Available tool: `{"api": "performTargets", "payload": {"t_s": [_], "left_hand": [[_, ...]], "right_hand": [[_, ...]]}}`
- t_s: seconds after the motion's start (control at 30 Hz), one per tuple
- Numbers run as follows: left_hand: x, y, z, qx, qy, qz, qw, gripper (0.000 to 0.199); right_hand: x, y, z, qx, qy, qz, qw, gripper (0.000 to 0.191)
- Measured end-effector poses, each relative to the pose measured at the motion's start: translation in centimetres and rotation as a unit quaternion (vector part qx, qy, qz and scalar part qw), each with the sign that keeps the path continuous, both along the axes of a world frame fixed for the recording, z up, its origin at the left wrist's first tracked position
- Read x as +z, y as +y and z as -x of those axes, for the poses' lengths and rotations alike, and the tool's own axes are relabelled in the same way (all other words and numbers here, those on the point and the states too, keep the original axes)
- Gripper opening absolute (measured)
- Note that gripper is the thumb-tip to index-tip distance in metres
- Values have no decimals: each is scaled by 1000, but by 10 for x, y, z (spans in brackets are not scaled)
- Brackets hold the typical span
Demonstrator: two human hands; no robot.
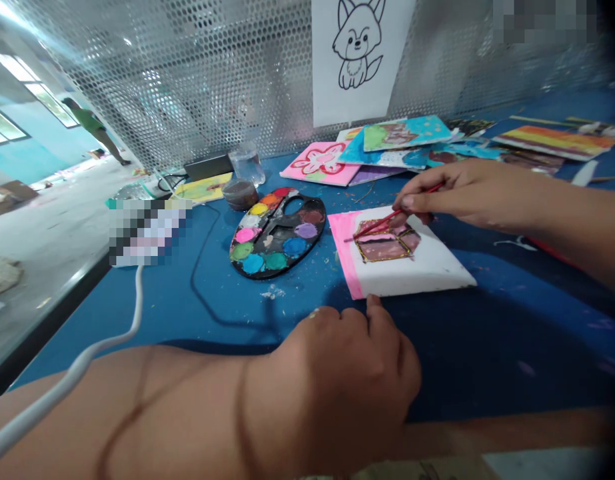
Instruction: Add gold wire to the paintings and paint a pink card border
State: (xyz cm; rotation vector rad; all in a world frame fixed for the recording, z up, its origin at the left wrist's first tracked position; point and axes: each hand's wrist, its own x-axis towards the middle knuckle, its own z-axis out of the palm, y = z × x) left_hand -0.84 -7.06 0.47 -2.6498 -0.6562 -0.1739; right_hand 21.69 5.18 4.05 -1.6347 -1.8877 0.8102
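My right hand [447, 197] comes in from the right and pinches a thin red paintbrush [382, 221], whose tip rests on a brown and pink painted house shape [384, 241] outlined in gold. That shape is on a white foam board [412, 273] with a pink strip along its left side. My left hand [352, 360] lies on the blue table, loosely curled, with a fingertip touching the board's near edge. Left of the board sits a black palette [277, 233] of round watercolour pans in many colours.
Several painted cards [402, 143] lie at the back, below a fox drawing [357, 60] on perforated metal [202, 73]. A water glass [246, 165], a paint jar [240, 195] and a white cable [107, 333] sit nearby. A person [94, 130] stands far left, beyond the table's edge.
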Motion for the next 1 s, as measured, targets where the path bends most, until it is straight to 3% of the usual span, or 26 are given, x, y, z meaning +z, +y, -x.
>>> {"api": "performTargets", "payload": {"t_s": [0.27,0.43,0.63,0.73,1.0], "left_hand": [[-9,1,1,-20,-31,-16,999,49],[-7,2,2,-21,-23,-1,1000,47],[-10,2,1,-21,-37,-5,999,49],[-7,2,-1,-15,-21,4,1000,47],[10,3,-11,20,83,77,993,38]], "right_hand": [[2,-1,0,14,5,0,1000,19],[-2,-2,-4,54,19,-2,998,18],[-11,8,-7,-15,161,-101,982,12],[-9,15,5,-13,177,-115,977,7],[21,43,70,24,74,-153,985,8]]}}
